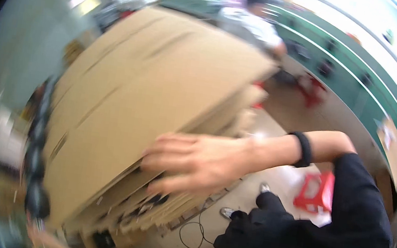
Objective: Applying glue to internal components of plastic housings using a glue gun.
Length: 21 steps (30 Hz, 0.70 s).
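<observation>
R hand [198,162] blurred at cardboard stack [127,88] edge, L hand [37,233] prob. smeared, low left, can't tell either grip

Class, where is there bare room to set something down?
Left of the right hand, the broad brown cardboard sheet is bare; pale glossy floor shows between the upper pale shoe and red plastic stool. Crowded: layered cardboard edges below the hand.

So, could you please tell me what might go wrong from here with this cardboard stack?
The layers of the cardboard stack look uneven along the near side, so some might slip if nudged. The bare right hand is at its edge, so the fingers could get scraped. A dark cable loops on the floor near a shoe, and a foot might catch it.
</observation>
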Each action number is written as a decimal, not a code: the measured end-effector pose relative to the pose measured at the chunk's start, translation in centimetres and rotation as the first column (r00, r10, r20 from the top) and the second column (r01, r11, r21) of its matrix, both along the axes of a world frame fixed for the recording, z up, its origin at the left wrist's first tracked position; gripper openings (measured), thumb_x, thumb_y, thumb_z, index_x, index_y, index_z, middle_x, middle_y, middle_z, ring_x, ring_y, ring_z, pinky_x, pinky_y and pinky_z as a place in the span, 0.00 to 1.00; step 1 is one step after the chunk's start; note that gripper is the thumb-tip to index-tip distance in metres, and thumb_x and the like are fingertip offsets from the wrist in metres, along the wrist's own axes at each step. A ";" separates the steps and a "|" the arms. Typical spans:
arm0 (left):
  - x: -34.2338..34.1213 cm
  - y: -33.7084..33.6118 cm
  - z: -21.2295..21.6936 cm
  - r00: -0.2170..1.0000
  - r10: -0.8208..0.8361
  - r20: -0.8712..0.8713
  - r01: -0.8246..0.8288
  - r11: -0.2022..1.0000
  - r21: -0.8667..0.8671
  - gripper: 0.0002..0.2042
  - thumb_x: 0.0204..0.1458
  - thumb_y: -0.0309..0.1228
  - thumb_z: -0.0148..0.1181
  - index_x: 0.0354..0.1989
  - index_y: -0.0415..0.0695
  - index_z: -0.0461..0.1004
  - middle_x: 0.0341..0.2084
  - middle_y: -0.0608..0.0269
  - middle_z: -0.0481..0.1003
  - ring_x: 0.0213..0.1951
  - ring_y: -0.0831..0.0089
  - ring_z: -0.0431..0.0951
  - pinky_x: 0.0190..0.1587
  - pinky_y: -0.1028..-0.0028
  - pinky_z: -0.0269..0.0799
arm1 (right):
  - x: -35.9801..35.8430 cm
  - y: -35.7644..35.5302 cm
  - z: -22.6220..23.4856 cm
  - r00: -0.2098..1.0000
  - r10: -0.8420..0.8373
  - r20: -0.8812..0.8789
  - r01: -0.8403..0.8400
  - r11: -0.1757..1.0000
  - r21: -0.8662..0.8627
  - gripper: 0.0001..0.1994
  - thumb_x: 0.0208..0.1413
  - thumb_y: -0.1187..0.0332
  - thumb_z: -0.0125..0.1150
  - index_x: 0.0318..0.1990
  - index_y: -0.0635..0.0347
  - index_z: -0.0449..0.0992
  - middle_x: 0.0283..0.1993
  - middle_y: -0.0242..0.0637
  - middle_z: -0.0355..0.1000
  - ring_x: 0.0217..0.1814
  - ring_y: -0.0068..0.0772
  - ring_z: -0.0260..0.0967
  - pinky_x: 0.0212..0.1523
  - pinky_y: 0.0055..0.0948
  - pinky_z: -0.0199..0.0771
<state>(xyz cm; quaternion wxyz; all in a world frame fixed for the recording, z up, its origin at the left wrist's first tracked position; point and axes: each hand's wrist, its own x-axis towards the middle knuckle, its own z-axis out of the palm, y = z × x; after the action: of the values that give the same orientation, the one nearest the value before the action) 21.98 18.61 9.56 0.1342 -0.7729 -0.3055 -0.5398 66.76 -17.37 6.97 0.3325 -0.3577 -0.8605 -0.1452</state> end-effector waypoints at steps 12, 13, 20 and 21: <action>40.2 -30.0 -41.6 0.460 -0.885 -0.072 0.226 0.195 -0.954 0.28 0.62 0.34 0.60 0.69 0.44 0.62 0.57 0.51 0.73 0.54 0.61 0.75 0.57 0.65 0.69 | 6.5 -44.9 -43.9 0.024 -0.881 0.473 0.105 -0.468 -0.877 0.20 0.50 0.63 0.61 0.51 0.57 0.80 0.47 0.49 0.82 0.47 0.52 0.82 0.43 0.48 0.83; 40.7 -32.8 -45.7 0.392 -0.918 -0.065 0.070 0.100 -0.992 0.27 0.62 0.34 0.60 0.69 0.45 0.63 0.56 0.51 0.74 0.52 0.61 0.76 0.56 0.65 0.71 | 5.0 -50.0 -46.5 -0.108 -0.899 0.425 -0.103 -0.415 -0.904 0.21 0.51 0.62 0.59 0.53 0.57 0.79 0.47 0.49 0.82 0.46 0.50 0.82 0.44 0.48 0.83; 43.9 -44.2 -60.2 -0.168 -0.983 0.076 -0.268 -0.029 -0.963 0.21 0.62 0.29 0.59 0.65 0.46 0.70 0.49 0.52 0.80 0.43 0.63 0.84 0.47 0.67 0.81 | -2.4 -69.3 -52.6 -0.829 -0.353 0.434 -0.481 0.051 -0.875 0.19 0.59 0.64 0.52 0.54 0.62 0.78 0.39 0.45 0.83 0.37 0.38 0.84 0.34 0.40 0.85; 46.7 -44.5 -59.7 0.129 -0.972 0.198 -0.407 -0.234 -0.883 0.17 0.62 0.26 0.59 0.60 0.45 0.73 0.42 0.56 0.81 0.38 0.66 0.83 0.41 0.69 0.81 | -2.5 -70.0 -52.6 -0.882 -0.267 0.388 -0.429 0.112 -0.897 0.19 0.60 0.64 0.52 0.54 0.63 0.78 0.38 0.45 0.83 0.36 0.38 0.84 0.33 0.39 0.85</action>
<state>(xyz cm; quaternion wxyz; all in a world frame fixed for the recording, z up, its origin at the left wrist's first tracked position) 68.70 -25.92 -50.16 -0.5358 -0.7588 -0.0779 0.3622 64.30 -87.34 -45.62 -0.4435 0.6993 -0.4917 -0.2692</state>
